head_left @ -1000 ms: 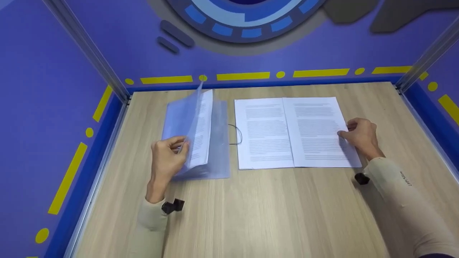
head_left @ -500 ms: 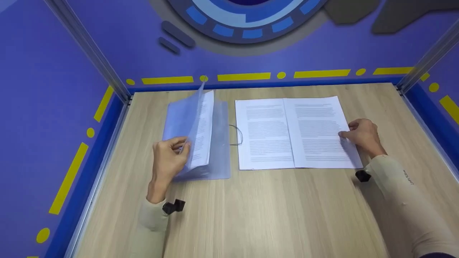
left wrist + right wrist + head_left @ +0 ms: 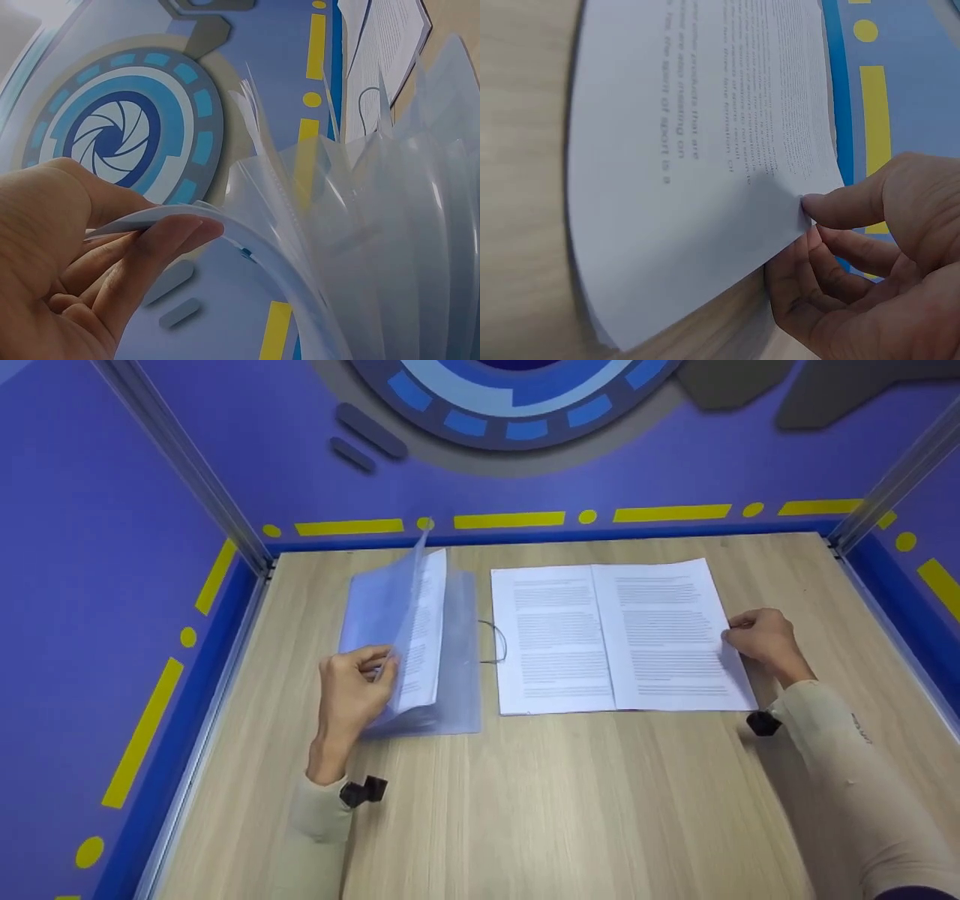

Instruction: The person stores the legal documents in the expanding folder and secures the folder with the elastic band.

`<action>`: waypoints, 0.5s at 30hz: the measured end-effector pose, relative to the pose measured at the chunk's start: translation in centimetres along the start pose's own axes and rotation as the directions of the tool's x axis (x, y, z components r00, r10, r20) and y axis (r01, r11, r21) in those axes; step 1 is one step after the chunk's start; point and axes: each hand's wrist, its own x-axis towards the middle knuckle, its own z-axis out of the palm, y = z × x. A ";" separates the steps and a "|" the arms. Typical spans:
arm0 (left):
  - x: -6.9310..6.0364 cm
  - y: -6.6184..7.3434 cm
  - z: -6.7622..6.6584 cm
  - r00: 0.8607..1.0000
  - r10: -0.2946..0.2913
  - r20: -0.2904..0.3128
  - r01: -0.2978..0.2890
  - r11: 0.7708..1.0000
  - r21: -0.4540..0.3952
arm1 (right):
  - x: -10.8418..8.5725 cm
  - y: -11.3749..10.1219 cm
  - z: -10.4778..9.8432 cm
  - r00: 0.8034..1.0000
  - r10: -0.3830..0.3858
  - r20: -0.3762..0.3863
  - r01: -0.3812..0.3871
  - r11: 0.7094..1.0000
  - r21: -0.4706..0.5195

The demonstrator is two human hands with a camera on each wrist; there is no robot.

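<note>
My left hand point(image 3: 352, 686) pinches the cover of a translucent expanding file folder point(image 3: 459, 660) between thumb and fingers. In the left wrist view, the bent cover point(image 3: 262, 251) curves away from the fingers, and several clear pockets fan out beside it. Printed sheets point(image 3: 427, 630) stand tilted inside the folder. To its right lie two side-by-side stacks or pages of printed paper, a left one point(image 3: 559, 637) and a right one point(image 3: 660, 637). My right hand point(image 3: 765, 637) pinches the right page's outer edge, thumb on top point(image 3: 844, 206) and fingers beneath. That edge is slightly raised.
A thin elastic cord point(image 3: 502, 641) loops from the folder's right edge onto the left page. Blue panel walls point(image 3: 525, 487) with yellow marks and metal corner posts enclose the wooden table point(image 3: 570, 802) at the back and sides.
My right hand has shifted slightly right, its thumb drawing back from the printed text to the page's edge. The page's far right corner has risen a little. My left hand stays put.
</note>
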 end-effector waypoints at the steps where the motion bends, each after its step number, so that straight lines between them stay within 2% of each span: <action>1: 0.1 0.0 0.0 1.000 0.000 -0.001 0.000 1.000 0.003 | 0.0 0.0 0.0 1.000 -0.003 -0.002 0.003 1.000 0.001; 10: -0.1 -0.1 -0.2 1.000 0.024 -0.014 -0.023 1.000 0.013 | 0.5 -0.1 -0.5 0.998 0.057 0.036 -0.059 0.997 0.047; 15: -0.1 -0.1 -0.3 1.000 0.028 -0.011 -0.028 0.999 0.022 | 1.0 0.2 -1.0 0.996 0.059 0.061 -0.064 0.995 0.078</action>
